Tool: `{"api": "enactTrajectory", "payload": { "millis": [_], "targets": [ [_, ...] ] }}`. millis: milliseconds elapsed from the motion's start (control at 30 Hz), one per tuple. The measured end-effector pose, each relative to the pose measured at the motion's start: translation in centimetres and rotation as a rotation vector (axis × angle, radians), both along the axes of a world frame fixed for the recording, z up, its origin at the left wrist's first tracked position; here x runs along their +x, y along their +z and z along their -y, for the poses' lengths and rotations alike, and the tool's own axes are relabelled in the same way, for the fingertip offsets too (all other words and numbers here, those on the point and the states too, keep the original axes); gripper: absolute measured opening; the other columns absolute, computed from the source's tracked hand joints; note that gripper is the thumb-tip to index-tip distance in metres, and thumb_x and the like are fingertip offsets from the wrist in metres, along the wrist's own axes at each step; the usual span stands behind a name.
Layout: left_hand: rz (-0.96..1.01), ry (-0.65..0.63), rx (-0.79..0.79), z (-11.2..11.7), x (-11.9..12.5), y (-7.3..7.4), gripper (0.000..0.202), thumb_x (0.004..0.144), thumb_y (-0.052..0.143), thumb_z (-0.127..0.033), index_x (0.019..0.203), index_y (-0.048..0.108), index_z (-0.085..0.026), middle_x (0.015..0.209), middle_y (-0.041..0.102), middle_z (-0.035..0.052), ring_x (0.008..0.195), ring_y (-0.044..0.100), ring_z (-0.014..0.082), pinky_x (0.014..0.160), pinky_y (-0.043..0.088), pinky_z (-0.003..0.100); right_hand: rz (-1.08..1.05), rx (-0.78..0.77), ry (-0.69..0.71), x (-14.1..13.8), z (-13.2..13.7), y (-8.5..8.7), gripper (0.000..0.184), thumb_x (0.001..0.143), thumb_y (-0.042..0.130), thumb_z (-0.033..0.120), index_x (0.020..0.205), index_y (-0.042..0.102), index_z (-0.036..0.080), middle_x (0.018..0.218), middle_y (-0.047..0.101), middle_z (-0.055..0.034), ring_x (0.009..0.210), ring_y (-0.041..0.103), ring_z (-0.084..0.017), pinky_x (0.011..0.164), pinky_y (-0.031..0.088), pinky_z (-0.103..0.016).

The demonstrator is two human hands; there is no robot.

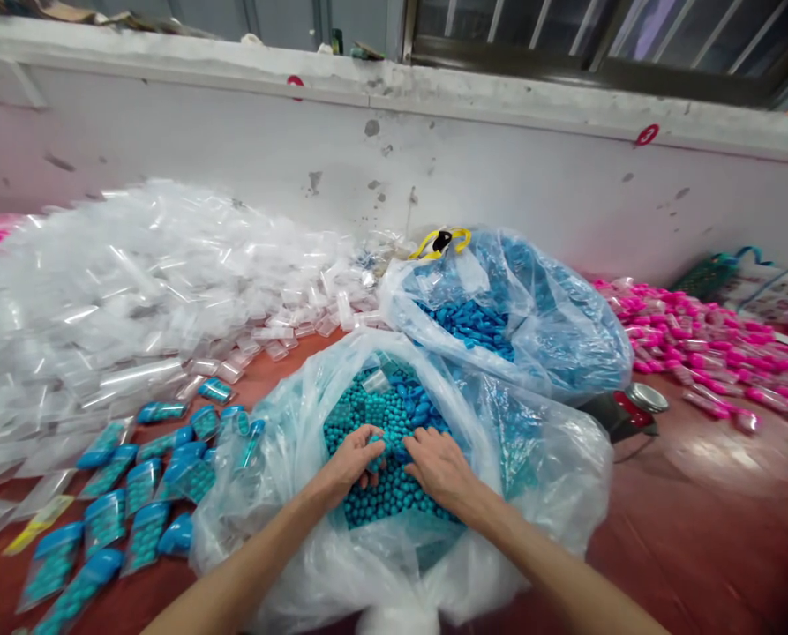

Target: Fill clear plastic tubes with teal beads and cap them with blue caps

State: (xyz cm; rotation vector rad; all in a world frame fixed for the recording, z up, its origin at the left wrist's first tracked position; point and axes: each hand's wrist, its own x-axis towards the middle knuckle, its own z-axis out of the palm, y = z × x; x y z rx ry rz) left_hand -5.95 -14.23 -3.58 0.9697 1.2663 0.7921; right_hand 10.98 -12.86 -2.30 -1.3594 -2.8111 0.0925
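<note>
My left hand [357, 454] is over the middle of an open clear plastic bag [301, 414], its fingers curled together around something teal that I cannot make out. Just to its right, my right hand [439, 463] leans in with its fingers bent and a little apart, near the same spot. Beneath both hands lie many small round teal beads [394, 494]. Glossy blue caps [426, 407] lie among the beads at the bag's right side, and a clear container [375, 381] rests on the beads behind my hands.
Bead-filled clear containers with blue caps [146, 534] lie left of the bag. A large heap of clear containers [135, 291] rises behind them. Another bag [532, 326] with blue pieces stands behind, with pink-capped containers [704, 344] and a round metal lid [646, 397] to the right.
</note>
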Motion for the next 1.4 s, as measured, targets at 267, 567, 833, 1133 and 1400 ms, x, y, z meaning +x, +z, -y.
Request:
{"api": "enactTrajectory", "payload": {
  "millis": [267,567,833,1133,1400],
  "targets": [
    [0.017,-0.059,-0.042,0.3,-0.5,-0.4,0.034,0.067,0.053,-0.048,0.082,0.042,-0.019,0.054,0.051,-0.0084,0.029,0.041,0.0033,0.027,0.021,0.013,-0.073,-0.161,-0.117,-0.3,-1.2,-0.3,0.019,0.087,0.039,0.017,0.096,0.056,0.018,0.081,0.065,-0.0048,0.076,0.060,-0.018,0.064,0.042,-0.025],
    [0.177,-0.143,-0.052,0.6,-0.8,0.2,0.034,0.069,0.057,-0.042,0.090,0.042,-0.020,0.055,0.055,-0.0067,0.032,0.045,0.0045,0.028,0.024,0.012,-0.417,-0.100,-0.141,0.4,-2.2,-1.7,0.043,0.084,0.032,0.015,0.127,0.040,0.011,0.112,0.056,-0.0142,0.104,0.052,-0.023,0.086,0.043,-0.036],
    [0.315,-0.213,-0.089,1.2,-1.7,0.4,0.033,0.072,0.058,-0.040,0.094,0.042,-0.021,0.058,0.056,-0.0056,0.034,0.047,0.0047,0.030,0.025,0.012,-0.122,-0.013,0.145,1.5,-2.1,1.7,0.032,0.086,0.036,0.011,0.108,0.056,0.024,0.094,0.054,-0.0052,0.081,0.051,-0.016,0.067,0.041,-0.026],
    [0.200,-0.165,-0.010,1.4,-1.7,0.0,0.040,0.072,0.054,-0.046,0.098,0.040,-0.020,0.060,0.053,-0.0065,0.034,0.045,0.0036,0.030,0.023,0.013,0.028,0.093,0.223,0.7,-2.1,0.8,0.011,0.084,0.049,0.018,0.079,0.060,0.018,0.097,0.057,-0.0091,0.093,0.050,-0.023,0.077,0.039,-0.036],
    [0.058,-0.154,0.136,1.5,-0.7,0.0,0.035,0.075,0.051,-0.043,0.099,0.040,-0.019,0.063,0.045,-0.0088,0.036,0.043,0.0030,0.032,0.030,0.014,-0.527,-0.248,0.034,-0.5,-0.7,0.5,0.026,0.086,0.043,0.025,0.109,0.055,0.020,0.097,0.063,-0.0062,0.093,0.057,-0.019,0.080,0.043,-0.030]
  ]
}}
